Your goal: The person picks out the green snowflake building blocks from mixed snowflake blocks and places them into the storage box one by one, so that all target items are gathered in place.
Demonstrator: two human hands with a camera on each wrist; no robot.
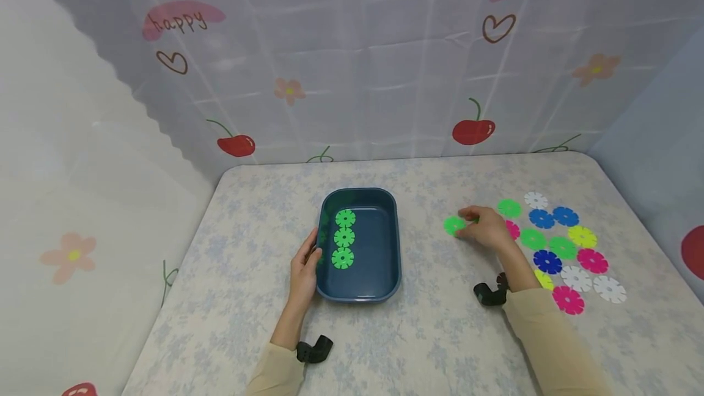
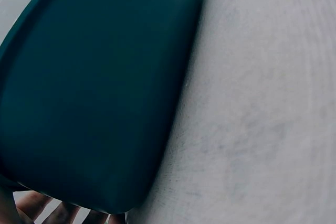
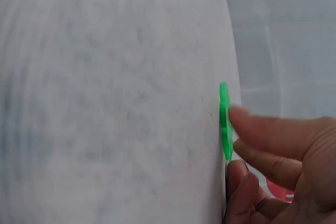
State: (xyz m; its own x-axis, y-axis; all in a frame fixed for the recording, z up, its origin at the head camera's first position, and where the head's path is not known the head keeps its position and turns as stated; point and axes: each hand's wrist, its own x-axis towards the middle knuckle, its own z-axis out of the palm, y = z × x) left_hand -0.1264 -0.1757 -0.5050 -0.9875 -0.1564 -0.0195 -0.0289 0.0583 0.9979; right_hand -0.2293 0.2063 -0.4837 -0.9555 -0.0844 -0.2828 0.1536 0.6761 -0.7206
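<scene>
A dark blue tray stands on the table, with several green notched discs in a column along its left side. My left hand grips the tray's left wall, thumb at the rim; the left wrist view shows fingertips against the tray. Right of the tray, my right hand pinches a green disc by its right edge. In the right wrist view, that disc is edge-on at the table surface, by the thumb and fingers of my right hand.
Loose notched discs in pink, yellow, white, blue and green lie around and beyond my right wrist. A patterned curtain hangs behind the table.
</scene>
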